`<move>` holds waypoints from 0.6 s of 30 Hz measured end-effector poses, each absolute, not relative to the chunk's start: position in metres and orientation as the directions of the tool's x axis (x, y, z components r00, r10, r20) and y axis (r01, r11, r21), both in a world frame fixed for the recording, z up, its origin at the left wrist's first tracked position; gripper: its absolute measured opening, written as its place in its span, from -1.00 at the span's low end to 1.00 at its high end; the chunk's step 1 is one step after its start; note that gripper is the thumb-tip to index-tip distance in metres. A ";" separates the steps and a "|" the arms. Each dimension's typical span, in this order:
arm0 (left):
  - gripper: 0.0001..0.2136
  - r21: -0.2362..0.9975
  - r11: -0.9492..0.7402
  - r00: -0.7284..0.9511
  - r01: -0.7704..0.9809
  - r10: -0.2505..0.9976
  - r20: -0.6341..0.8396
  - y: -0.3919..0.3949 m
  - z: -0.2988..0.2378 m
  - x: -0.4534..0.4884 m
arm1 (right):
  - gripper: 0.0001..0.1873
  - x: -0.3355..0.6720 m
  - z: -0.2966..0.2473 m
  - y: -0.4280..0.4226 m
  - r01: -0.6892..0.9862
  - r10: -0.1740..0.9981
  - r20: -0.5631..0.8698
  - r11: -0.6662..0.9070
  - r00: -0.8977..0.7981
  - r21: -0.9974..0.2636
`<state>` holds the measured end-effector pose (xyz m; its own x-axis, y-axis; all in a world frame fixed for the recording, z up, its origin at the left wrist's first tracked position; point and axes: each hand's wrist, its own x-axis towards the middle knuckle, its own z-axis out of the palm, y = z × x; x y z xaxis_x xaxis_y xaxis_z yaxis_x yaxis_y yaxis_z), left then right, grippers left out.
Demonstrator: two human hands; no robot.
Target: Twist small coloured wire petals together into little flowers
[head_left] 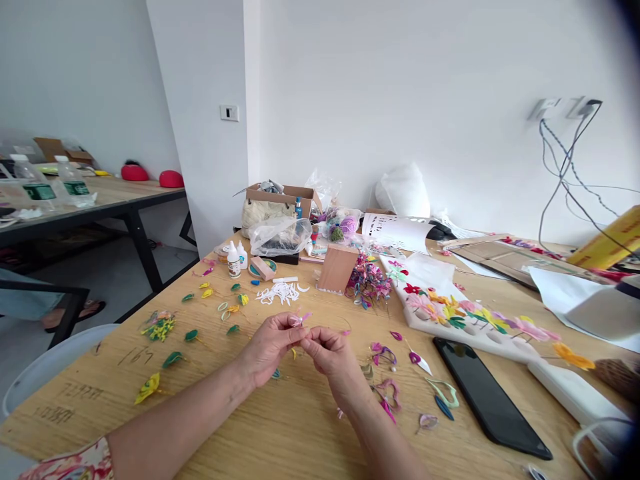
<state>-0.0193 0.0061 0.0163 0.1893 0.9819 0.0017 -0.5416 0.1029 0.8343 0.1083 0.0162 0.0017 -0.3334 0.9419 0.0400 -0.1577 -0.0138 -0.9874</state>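
Close together over the wooden table [240, 413], both hands are pinched at fingertip level. My left hand [274, 343] is closed on a small pink and purple craft flower [300, 319], whose petals poke up above the fingers. My right hand [327, 352] pinches just beneath it, its fingertips touching the left ones; whatever lies between them is hidden. A thin wire curves above the right knuckles. Green leaf pieces [173, 359] and a yellow leaf piece [148, 388] lie left of the hands. Magenta and purple looped pieces [387, 395] are scattered to the right.
A black phone [493, 397] lies at the right, beside a white foam strip [465, 335] holding colourful flowers. Farther back are glue bottles [234, 261], white cut strips [281, 291], a wooden block [337, 269] and a cardboard box [310, 195]. A white power strip [575, 393] sits far right.
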 end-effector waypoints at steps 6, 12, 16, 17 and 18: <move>-0.84 0.796 0.108 0.155 -0.595 0.988 -0.019 0.007 0.013 -0.019 | -0.75 0.106 0.004 0.014 -0.116 0.949 0.069 0.035 -0.307 -0.993; -0.88 0.826 0.142 0.207 -0.546 0.978 -0.032 0.006 0.013 -0.018 | -0.72 0.107 0.006 0.013 -0.212 0.942 0.001 -0.074 -0.337 -0.975; -0.89 0.871 0.099 0.228 -0.482 0.973 0.016 0.007 0.014 -0.018 | -0.73 0.108 0.007 0.012 -0.305 0.928 -0.023 -0.145 -0.371 -0.941; -0.89 0.870 0.091 0.210 -0.484 0.978 0.015 0.007 0.014 -0.019 | -0.74 0.109 0.006 0.012 -0.305 0.926 -0.026 -0.150 -0.377 -0.940; -0.89 0.867 0.088 0.193 -0.491 0.981 0.009 0.007 0.014 -0.019 | -0.74 0.109 0.005 0.012 -0.295 0.926 -0.028 -0.149 -0.378 -0.944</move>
<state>-0.0190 0.0070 0.0139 0.1925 0.9813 0.0091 -0.4906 0.0882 0.8669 0.1085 0.0123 0.0052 -0.3775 0.9256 -0.0282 -0.2948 -0.1490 -0.9439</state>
